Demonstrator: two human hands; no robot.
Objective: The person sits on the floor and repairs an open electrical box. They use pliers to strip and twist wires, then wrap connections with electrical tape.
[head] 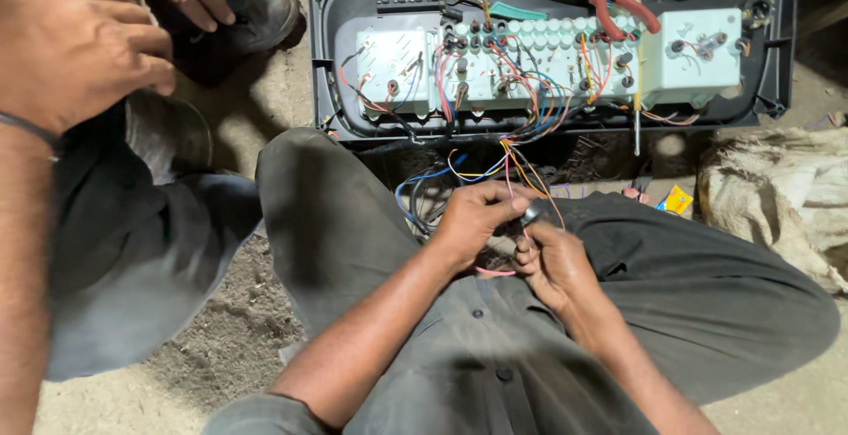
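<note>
From the head camera, the left hand (473,219) and the right hand (552,263) meet over the person's lap, above grey, creased trousers. Both close their fingers on a bundle of thin wires (512,174) in orange, yellow, pink and blue. The left grip is curled round the strands, and a small dark rounded part (534,212) sits between the two hands; the right grip pinches a pink strand just below it. The wires run up, slack and tangled, to a black plastic housing (331,64) lying on the dusty floor (230,338). Inside it sits a pale, glossy panel (698,64) studded with round sockets and crossed by more wiring. Red-handled pliers (623,7) rest on the housing's upper part. A rough sack (777,196) lies at the right, close to the knee. Another person's hands (79,46) crowd the upper left corner, beside a dark shoe (265,15).
</note>
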